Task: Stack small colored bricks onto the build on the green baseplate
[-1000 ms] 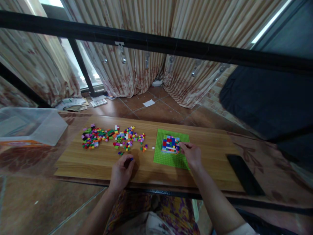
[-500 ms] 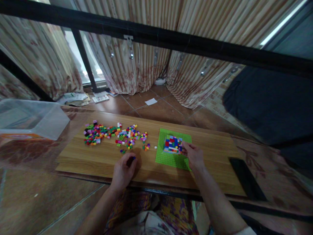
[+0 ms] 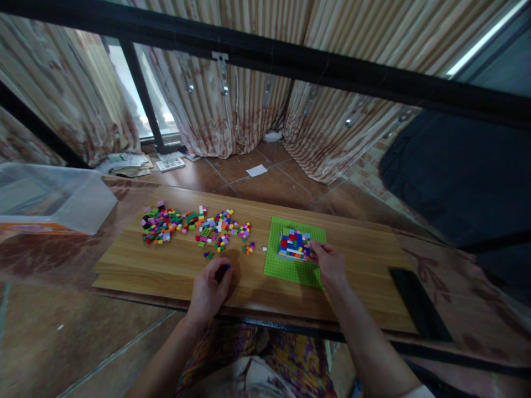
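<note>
Model (image 3: 293,245) sits on the plate (image 3: 272,266), right of centre; our right hand (image 3: 331,266), nearly closed, meets its edge, hold unclear; our left hand (image 3: 206,290), lower centre, pinches a blue brick (image 3: 228,267); a sideways push could loosen it.

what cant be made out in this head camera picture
All in the head view:
- Blue piece: mostly hidden by the left hand, so its shape is unclear.
- Brick build: its right edge is partly covered by the fingers of the right hand.
- Loose bricks: too small and overlapping to count.
- Plastic box: cut off by the left picture edge.
- Booklet: print too small to read.
</note>
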`<state>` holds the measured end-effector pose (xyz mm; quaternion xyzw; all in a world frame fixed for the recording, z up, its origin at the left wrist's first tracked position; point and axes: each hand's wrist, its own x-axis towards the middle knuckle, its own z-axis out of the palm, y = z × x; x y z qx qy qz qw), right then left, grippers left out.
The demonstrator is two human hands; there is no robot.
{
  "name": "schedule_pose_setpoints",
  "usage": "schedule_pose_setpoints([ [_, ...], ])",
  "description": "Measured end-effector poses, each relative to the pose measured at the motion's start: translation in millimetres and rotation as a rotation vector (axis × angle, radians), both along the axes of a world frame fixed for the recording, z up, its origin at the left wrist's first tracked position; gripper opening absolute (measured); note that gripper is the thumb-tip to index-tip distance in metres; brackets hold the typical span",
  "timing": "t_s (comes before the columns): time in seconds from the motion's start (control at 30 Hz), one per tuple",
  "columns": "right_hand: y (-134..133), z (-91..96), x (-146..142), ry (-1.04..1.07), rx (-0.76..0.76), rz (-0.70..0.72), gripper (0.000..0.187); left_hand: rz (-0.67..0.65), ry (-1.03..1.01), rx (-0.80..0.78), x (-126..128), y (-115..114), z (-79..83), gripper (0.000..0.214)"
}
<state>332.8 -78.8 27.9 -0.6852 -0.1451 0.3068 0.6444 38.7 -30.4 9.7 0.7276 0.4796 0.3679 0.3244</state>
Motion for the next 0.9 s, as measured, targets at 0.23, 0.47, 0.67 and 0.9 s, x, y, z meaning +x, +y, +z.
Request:
schedule_pose_setpoints([
  [0.23, 2.3, -0.4, -1.9, -0.052, -0.033, -0.016, 0.033, 0.007, -0.006, 0.026, 0.4, -0.8, 1.4, 0.015],
  [0.47, 5.6, 0.7, -7.0, -0.098, -0.079, -0.041, 0.031, 0.000, 0.007, 0.027, 1.1, -1.6, 1.1, 0.015],
  [0.67, 10.9, 2.3, -8.7, -0.115, -0.086, -0.004, 0.031, 0.004, 0.012, 0.022, 0.7, -2.0, -1.7, 0.016],
  [0.9, 14.7, 3.5, -12.2, -0.156, -0.066, 0.013, 0.033, -0.017, 0.057, 0.028, 2.9, -5.1, 4.0, 0.014],
])
